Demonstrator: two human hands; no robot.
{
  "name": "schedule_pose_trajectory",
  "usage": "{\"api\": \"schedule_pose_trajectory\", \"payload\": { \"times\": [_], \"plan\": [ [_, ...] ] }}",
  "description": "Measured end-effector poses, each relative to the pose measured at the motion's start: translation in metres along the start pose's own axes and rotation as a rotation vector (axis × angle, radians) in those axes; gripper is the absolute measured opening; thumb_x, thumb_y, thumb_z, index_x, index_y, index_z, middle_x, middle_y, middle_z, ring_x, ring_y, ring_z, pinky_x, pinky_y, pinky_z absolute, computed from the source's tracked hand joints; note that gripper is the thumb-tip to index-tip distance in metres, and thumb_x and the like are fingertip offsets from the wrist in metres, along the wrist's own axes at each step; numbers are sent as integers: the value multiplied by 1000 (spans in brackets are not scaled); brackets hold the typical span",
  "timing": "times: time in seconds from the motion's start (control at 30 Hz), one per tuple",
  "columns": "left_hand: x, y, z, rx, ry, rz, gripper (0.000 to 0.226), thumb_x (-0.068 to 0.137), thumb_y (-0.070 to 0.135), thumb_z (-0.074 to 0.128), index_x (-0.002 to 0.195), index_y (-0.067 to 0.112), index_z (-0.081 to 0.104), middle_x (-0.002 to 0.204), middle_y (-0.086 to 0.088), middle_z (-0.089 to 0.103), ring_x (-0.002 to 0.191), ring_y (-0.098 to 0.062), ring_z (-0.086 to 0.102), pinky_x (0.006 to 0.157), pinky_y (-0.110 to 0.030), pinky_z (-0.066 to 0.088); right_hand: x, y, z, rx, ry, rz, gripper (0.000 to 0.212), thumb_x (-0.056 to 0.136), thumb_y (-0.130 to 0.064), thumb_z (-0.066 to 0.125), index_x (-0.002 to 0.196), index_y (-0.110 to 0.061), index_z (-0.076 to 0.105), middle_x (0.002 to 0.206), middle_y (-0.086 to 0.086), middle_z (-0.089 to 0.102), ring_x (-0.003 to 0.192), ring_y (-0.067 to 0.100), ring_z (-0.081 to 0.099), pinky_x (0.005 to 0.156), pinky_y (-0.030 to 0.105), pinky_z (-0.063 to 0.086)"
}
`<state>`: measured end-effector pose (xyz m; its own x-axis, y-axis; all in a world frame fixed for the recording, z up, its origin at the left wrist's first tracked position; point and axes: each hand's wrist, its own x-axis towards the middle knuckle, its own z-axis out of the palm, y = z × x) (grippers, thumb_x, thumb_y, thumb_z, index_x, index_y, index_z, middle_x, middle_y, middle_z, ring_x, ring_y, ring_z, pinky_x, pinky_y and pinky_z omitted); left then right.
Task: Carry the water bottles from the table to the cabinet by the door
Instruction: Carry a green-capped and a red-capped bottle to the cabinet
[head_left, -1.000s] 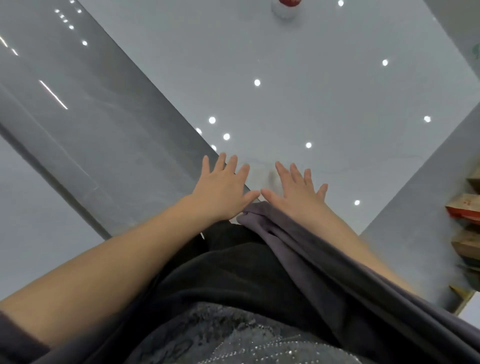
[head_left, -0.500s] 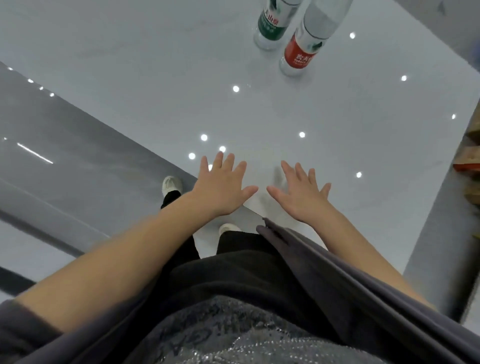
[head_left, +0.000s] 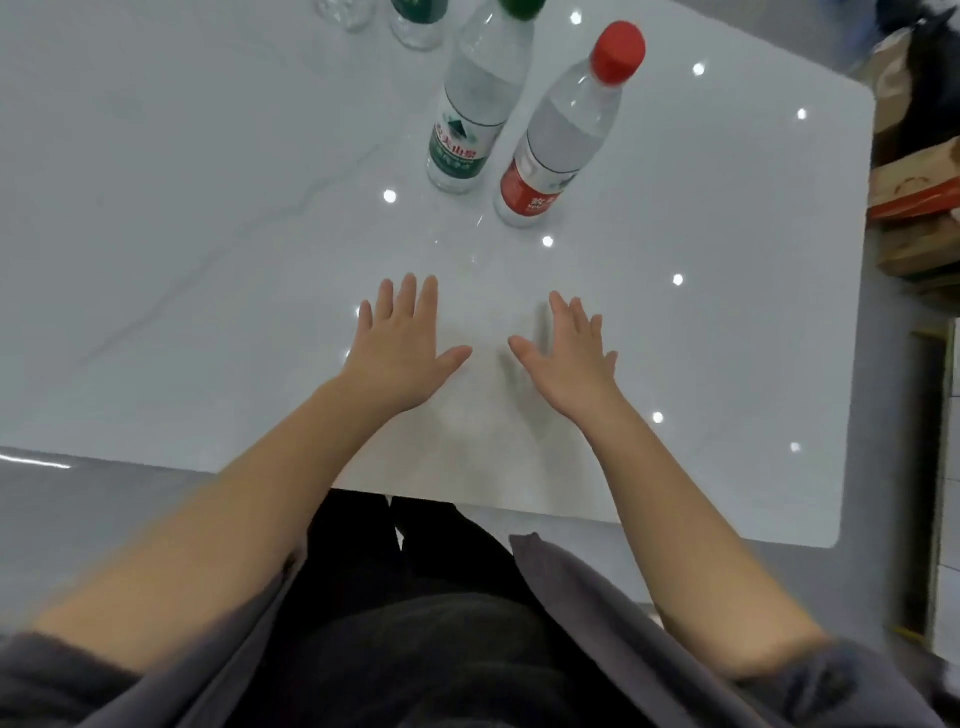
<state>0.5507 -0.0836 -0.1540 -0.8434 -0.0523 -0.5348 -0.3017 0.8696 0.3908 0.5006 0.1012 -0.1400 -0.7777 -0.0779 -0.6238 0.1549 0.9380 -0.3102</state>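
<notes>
I look down on a glossy white table (head_left: 156, 218) with faint grey veining and a rounded corner. Small bright spots of light (head_left: 389, 196) reflect across it. A shiny grey floor (head_left: 78, 514) lies below its near edge. Cardboard boxes (head_left: 914, 192) are piled beyond its right side.

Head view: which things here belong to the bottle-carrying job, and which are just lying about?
Job:
red-capped bottle
green-labelled bottle
cut-off bases at the top edge, likely more bottles
table
left hand and right hand, both open, holding nothing

Lying about:
cardboard boxes right of the table
</notes>
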Motion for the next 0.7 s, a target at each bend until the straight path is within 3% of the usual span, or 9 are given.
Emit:
{"api": "schedule_pose_trajectory", "payload": {
  "times": [0.13, 0.27, 0.33, 0.4, 0.47, 0.5, 0.57, 0.63, 0.7],
  "plan": [
    [43, -10, -23, -139, 60, 55, 90, 94, 49, 50, 154, 11, -5, 163, -12, 0, 149, -32, -3, 121, -45, 7, 32, -22, -8, 308, 122, 3, 89, 91, -47, 62, 157, -22, 8, 166, -2, 6, 153, 21, 2, 122, 51, 12],
    [79, -17, -38, -427, 163, 109, 100, 88, 35, 67, 155, 15, -6, 163, -6, 5, 149, -22, 9, 118, -38, 21, 60, -47, -16, 573, 281, 9, 97, 84, -34, 75, 156, -21, 12, 163, -6, 19, 149, 12, 20, 114, 25, 22],
    [95, -19, -47, -503, 202, 143, 104, 85, 29, 71, 155, 16, -5, 162, -2, 7, 147, -15, 14, 111, -20, 23, 75, -55, -17, 699, 364, 10, 98, 80, -31, 79, 155, -23, 17, 161, -7, 24, 144, 6, 27, 112, 23, 28],
    [112, -20, -54, -553, 240, 174, 106, 83, 24, 74, 154, 13, -3, 162, -3, 10, 143, -9, 15, 96, 4, 14, 91, -62, -15, 784, 433, 9, 95, 74, -28, 82, 151, -23, 25, 154, -9, 37, 135, 1, 39, 109, 25, 36],
    [131, -21, -61, -598, 261, 198, 107, 80, 21, 77, 154, 12, 1, 161, -4, 14, 140, -8, 16, 87, 12, 10, 104, -67, -12, 829, 480, 4, 87, 69, -24, 84, 142, -20, 36, 140, -8, 52, 124, 2, 52, 106, 31, 45],
    [141, -20, -64, -614, 267, 209, 107, 79, 22, 78, 155, 13, 3, 160, -3, 18, 141, -9, 20, 91, 9, 13, 110, -69, -12, 845, 500, 2, 83, 68, -21, 84, 138, -19, 39, 133, -7, 57, 119, 4, 57, 104, 34, 48],
    [157, -18, -75, -651, 251, 238, 102, 75, 25, 80, 153, 19, 15, 154, 0, 32, 137, -13, 36, 103, -10, 31, 119, -71, -10, 876, 533, 4, 79, 66, -17, 85, 132, -15, 44, 125, -4, 63, 111, 7, 63, 100, 37, 52],
    [167, -14, -83, -671, 230, 270, 87, 72, 25, 80, 144, 20, 32, 140, 4, 49, 122, -13, 52, 96, -25, 46, 126, -72, -9, 873, 563, 13, 76, 64, -21, 86, 129, -13, 48, 122, -2, 66, 107, 9, 66, 96, 39, 54],
    [170, -10, -88, -666, 217, 290, 72, 72, 24, 79, 133, 20, 43, 123, 8, 58, 107, -10, 58, 86, -23, 48, 132, -71, -9, 848, 582, 27, 76, 60, -29, 87, 125, -11, 54, 118, 0, 69, 104, 11, 68, 92, 42, 56]
  ]
}}
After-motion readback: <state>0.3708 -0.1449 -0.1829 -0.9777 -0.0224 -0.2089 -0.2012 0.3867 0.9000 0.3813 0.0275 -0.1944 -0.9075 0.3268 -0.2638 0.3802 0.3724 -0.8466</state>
